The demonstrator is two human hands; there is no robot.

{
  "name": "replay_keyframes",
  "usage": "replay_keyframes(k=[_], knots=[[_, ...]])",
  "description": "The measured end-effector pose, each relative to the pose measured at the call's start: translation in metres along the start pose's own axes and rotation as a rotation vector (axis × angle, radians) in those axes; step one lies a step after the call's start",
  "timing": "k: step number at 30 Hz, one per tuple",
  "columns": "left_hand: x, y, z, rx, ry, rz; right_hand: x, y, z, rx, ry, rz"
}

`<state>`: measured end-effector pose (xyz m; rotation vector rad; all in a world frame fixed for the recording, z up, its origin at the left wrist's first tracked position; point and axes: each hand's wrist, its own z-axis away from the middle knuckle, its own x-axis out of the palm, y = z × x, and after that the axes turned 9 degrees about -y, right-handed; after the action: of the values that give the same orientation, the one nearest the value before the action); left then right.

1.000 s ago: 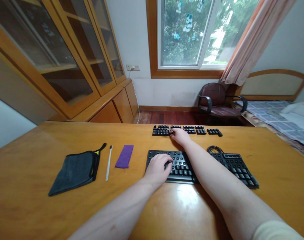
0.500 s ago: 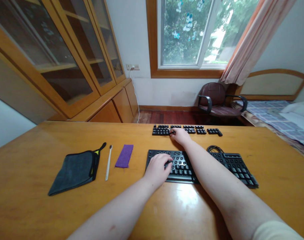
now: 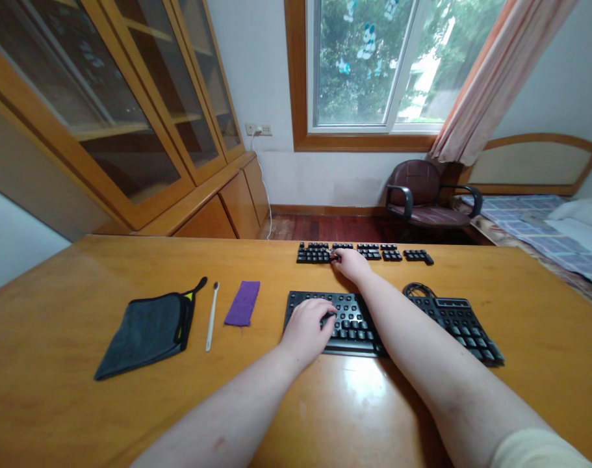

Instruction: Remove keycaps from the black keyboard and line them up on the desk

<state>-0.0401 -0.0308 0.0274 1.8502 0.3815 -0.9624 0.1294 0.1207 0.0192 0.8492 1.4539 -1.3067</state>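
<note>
Keycaps (image 3: 314, 255) near tabletop's (image 3: 56, 312) far edge judged light, stiff; best pinched by sides. Right hand (image 3: 350, 262) narrow there, left hand (image 3: 305, 328) curled over keyboard (image 3: 357, 326) (whether either is loaded cannot be told).

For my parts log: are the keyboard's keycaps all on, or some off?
Some off: the keyboard shows bare posts, and loose keycaps lie in rows farther back on the desk.
</note>
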Motion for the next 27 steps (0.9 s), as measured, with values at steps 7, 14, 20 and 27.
replay_keyframes(k=[7,14,20,27], knots=[[0.001,-0.001,0.000,0.000,-0.002,-0.014,0.000,0.001,0.000,0.003,0.060,-0.082],[-0.001,0.000,0.000,0.008,-0.011,-0.030,-0.029,0.003,0.014,-0.070,0.385,-0.548],[-0.001,-0.001,0.000,0.017,-0.024,-0.035,-0.042,-0.009,0.050,-0.009,0.306,-1.317],[-0.004,0.001,0.000,0.022,-0.069,-0.095,-0.019,-0.006,0.111,-0.120,0.102,-1.042]])
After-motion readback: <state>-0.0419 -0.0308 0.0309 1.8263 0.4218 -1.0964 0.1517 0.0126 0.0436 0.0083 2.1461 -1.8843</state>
